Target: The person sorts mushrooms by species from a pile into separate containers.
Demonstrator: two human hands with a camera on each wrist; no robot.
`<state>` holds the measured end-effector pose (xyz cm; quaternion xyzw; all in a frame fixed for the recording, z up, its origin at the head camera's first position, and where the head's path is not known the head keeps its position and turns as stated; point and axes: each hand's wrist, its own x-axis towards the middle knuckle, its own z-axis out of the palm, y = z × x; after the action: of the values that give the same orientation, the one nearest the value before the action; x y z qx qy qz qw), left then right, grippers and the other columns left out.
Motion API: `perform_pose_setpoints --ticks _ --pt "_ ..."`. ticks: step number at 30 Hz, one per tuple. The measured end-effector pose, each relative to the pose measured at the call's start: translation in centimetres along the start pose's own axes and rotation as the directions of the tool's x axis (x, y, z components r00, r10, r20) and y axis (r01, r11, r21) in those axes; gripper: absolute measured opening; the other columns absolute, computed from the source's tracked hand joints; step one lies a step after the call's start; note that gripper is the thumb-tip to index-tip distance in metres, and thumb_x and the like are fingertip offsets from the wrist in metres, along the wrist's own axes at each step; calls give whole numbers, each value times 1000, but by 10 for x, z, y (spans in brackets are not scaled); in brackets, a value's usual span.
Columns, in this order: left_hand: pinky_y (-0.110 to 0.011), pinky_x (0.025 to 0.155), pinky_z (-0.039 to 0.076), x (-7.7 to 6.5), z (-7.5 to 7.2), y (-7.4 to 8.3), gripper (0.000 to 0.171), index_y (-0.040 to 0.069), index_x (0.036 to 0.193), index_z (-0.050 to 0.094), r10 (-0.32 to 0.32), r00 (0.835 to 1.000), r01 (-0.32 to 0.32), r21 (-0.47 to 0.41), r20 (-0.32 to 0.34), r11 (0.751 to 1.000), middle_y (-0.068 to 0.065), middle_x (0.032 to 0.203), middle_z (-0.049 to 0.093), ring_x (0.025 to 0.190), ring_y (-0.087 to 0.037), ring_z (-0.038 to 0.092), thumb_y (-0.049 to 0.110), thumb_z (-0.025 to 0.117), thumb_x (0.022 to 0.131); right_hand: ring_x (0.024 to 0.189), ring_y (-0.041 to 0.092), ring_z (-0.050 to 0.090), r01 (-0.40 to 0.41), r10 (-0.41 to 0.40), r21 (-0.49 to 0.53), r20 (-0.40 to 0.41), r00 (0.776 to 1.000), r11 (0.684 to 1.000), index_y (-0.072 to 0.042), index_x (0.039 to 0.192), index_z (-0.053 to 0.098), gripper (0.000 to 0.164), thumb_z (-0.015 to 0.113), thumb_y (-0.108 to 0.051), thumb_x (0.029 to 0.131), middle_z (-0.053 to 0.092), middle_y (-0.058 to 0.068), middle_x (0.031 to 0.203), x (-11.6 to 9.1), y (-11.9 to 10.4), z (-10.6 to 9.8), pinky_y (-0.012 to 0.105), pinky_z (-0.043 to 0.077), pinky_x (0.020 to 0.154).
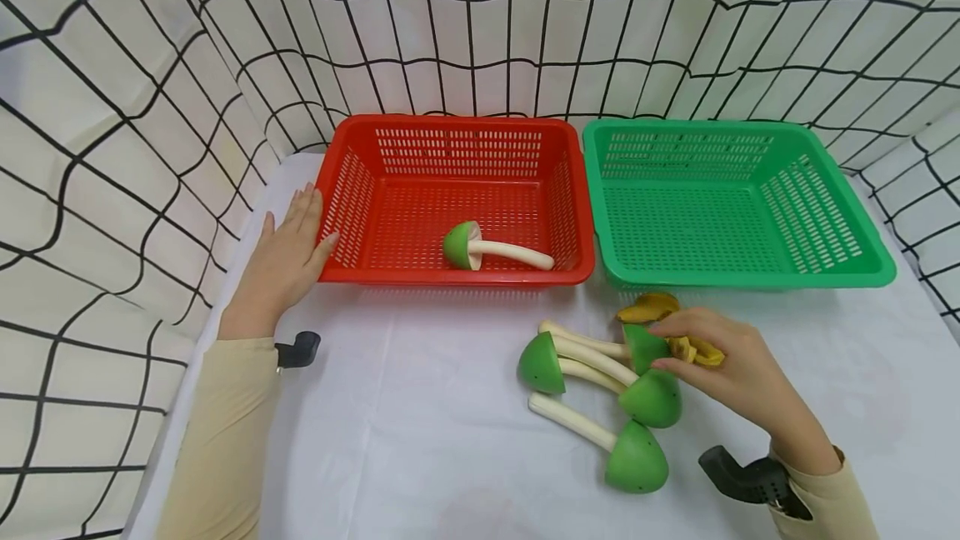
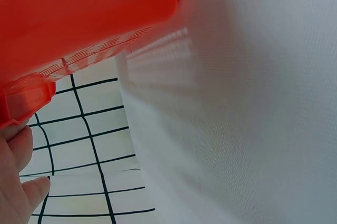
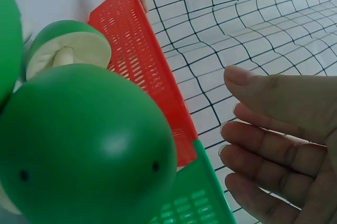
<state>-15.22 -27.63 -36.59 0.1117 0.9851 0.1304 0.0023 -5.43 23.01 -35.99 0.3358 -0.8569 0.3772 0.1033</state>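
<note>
"What's that left hand (image 1: 282, 261) doing?"

"Resting against the left end of the red, slotted plastic basket (image 1: 450, 276), its fingers straight and relaxed."

"And inside that basket?"

"One mushroom with a smooth green cap and a long cream stem (image 1: 501, 250), on its side by the near wall, cap to the left."

"I count four more like it on the white cloth (image 1: 427, 432), to the right."

"Yes, jumbled together. The leftmost mushroom (image 1: 540, 363) points its cap left; the other three have theirs to the right. The nearest mushroom (image 1: 637, 458) lies just beside the rest."

"Is the right hand (image 1: 733, 367) grasping one?"

"No, it's released: thumb apart from loosely bent fingers, right beside the farthest mushroom (image 1: 642, 347)."

"And the thing by its fingers?"

"Something yellow-brown and banana-like (image 1: 647, 307), partly hidden by the hand, just in front of the green, slotted plastic basket (image 1: 757, 281) at the far right."
</note>
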Motion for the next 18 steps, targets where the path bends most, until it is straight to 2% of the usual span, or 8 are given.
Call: perform_pose_setpoints --ticks 4,12,18 --pt "-60 110 0 0 0 0 66 -3 149 2 0 1000 0 -3 -3 1000 -18 156 0 143 -32 0 32 33 102 99 3 57 -67 67 6 -3 998 998 -7 103 70 49 83 7 58 67 -1 100 -12 -2 -2 13 43 85" --pt "-58 111 -1 -1 1 1 67 -1 149 2 -1 1000 1 -15 -13 1000 -16 157 0 144 -30 0 35 31 101 90 3 60 -41 44 29 -101 994 999 -8 104 70 57 83 12 52 67 -2 96 -34 1 -4 11 44 78" --pt "-58 110 -3 -1 0 1 67 -2 149 2 -9 1000 9 -17 -5 1000 -16 157 0 143 -31 0 33 33 101 93 4 59 -83 85 26 -107 991 996 -6 106 69 60 84 11 51 65 3 103 -44 2 4 10 44 79"
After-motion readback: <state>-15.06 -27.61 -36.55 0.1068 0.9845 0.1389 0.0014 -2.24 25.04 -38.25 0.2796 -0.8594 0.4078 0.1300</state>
